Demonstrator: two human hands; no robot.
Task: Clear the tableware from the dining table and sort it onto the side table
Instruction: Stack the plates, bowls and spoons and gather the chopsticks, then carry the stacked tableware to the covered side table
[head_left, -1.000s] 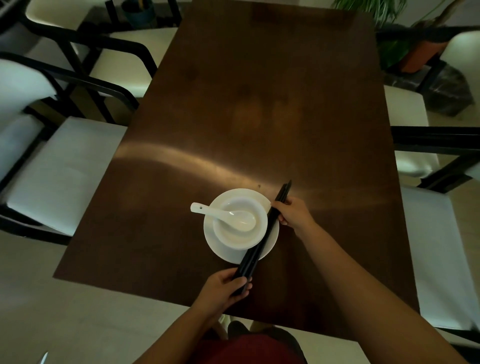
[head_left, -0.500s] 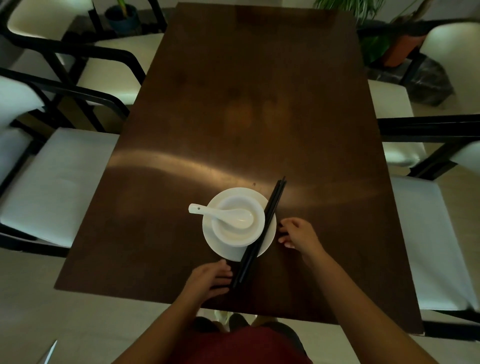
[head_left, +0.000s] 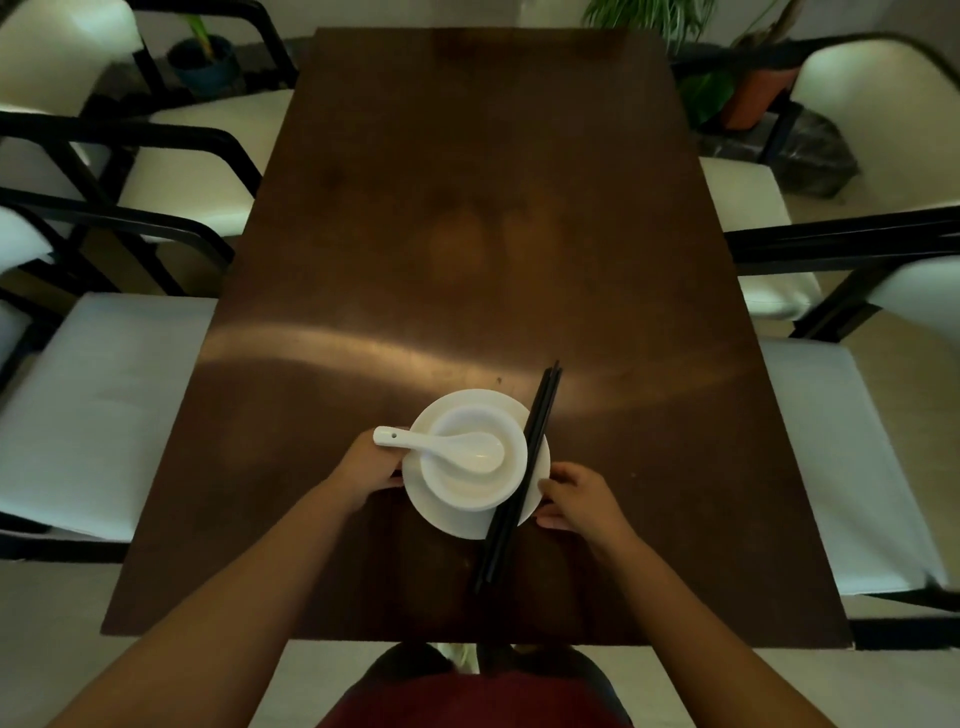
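Head view: both hands sit at opposite edges of a white plate on the near part of the dark wooden bench. The left hand has its fingers curled against the plate's left rim, under the handle of the white spoon; the right hand has its fingers bent against the right rim. Whether either grip is fully clamped on the plate or only touching it, I cannot tell. Between the two grips, a white bowl sits on the plate, with the spoon's scoop resting inside it and the handle sticking out toward the left grip. A pair of black chopsticks lies diagonally across the plate's right side, just inside the right grip, with both ends overhanging the plate. White-cushioned chairs with black frames flank the bench on both sides.
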